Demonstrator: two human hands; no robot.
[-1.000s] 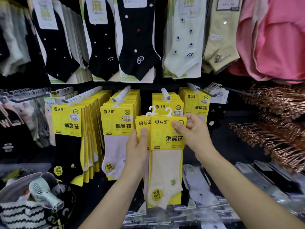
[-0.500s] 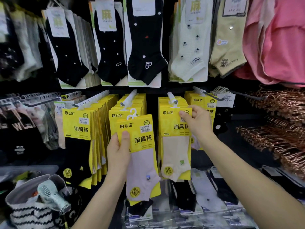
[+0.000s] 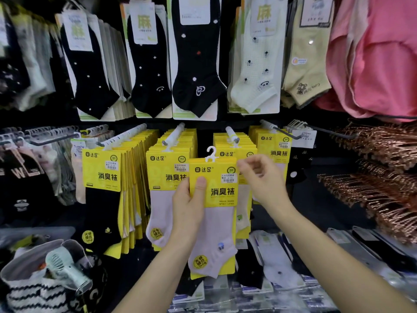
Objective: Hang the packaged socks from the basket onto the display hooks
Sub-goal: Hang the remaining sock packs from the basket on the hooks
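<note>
Before the hooks, left grip clasps a flat yellow-card sock pack; right grip blurred, cannot tell.

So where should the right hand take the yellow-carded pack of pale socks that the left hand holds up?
Probably at the top right corner of the yellow-carded pack of pale socks, coming from the right. The left hand grips its left edge, thumb on the front, and the white plastic hanger stands upright and must stay free for hanging.

Pink garments upper right, copper-coloured hangers stacked at right, pale green handheld fan lower left
</note>
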